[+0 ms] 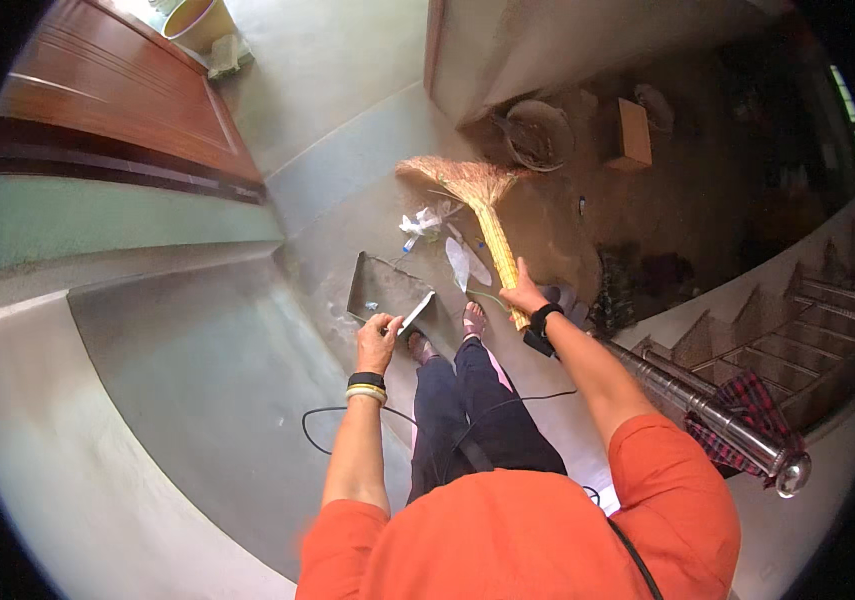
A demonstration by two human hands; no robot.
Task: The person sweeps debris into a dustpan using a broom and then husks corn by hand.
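Note:
My right hand (524,291) is wrapped round the yellow handle of a straw broom (495,235). The broom's bristle head fans out on the floor at its far end. My left hand (376,340) is closed at the near edge of a grey dustpan (392,284), its fingers seeming to grip it; the exact hold is partly hidden. A small pale scrap (371,306) lies in the pan. Beyond the dustpan is crumpled white litter (421,222), with a longer whitish piece (458,262) nearer the broom handle.
My feet (474,319) stand close to the dustpan. At right is a metal railing (707,415) with a checked cloth (747,420). A basin (537,135) and a brown box (630,135) sit far right; a bucket (199,25) stands far left by a wooden door (122,85).

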